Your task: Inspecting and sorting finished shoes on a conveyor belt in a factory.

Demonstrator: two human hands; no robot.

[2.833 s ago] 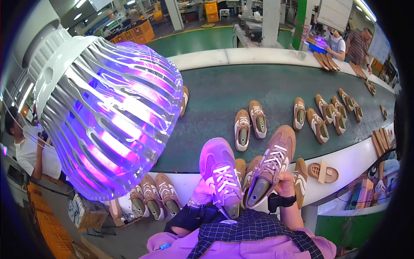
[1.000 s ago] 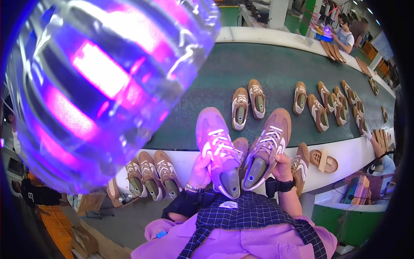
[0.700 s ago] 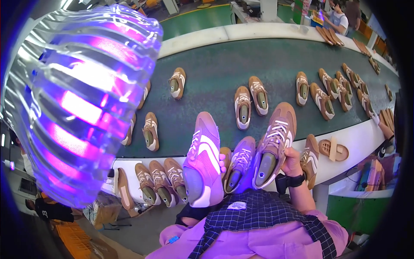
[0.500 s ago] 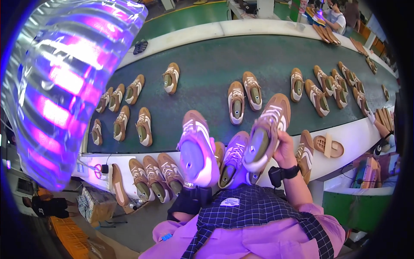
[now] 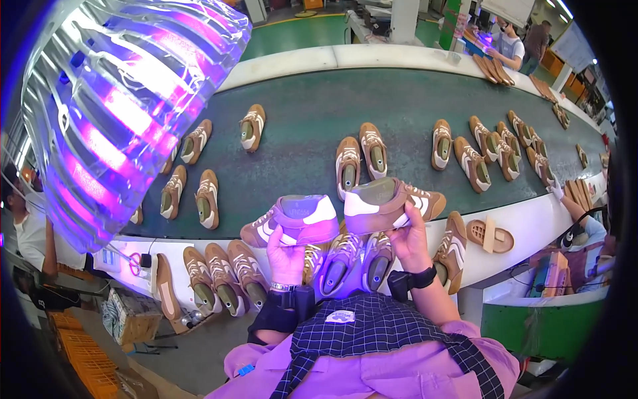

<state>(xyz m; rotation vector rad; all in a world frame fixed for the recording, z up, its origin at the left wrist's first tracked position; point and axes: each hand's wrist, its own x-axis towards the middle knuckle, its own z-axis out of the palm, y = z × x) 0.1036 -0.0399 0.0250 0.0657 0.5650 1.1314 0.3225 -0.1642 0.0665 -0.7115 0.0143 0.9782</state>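
My left hand (image 5: 286, 263) grips a brown sneaker (image 5: 304, 227) with white stripes and a white heel patch, its toe turned left. In my right hand (image 5: 411, 246) is a matching sneaker (image 5: 374, 218), toe pointing right. The two heels face each other with a narrow gap between. A green last fills each shoe's opening. Just below them, more brown sneakers (image 5: 341, 263) stand on the white ledge, partly covered by the held pair. Purple light falls on the left sneaker and on those under it.
A clear ribbed cover (image 5: 133, 126) glowing purple hangs at upper left. Many sneakers sit on the green conveyor belt (image 5: 292, 100). Along the ledge (image 5: 425, 263) lie a sole (image 5: 490, 236) and several sneakers (image 5: 227, 279). Co-workers (image 5: 510, 48) are at the far right and sides.
Both held sneakers have turned from toes pointing away to toes pointing outward, heels now facing each other. The sneakers on the belt have shifted slightly left in view.
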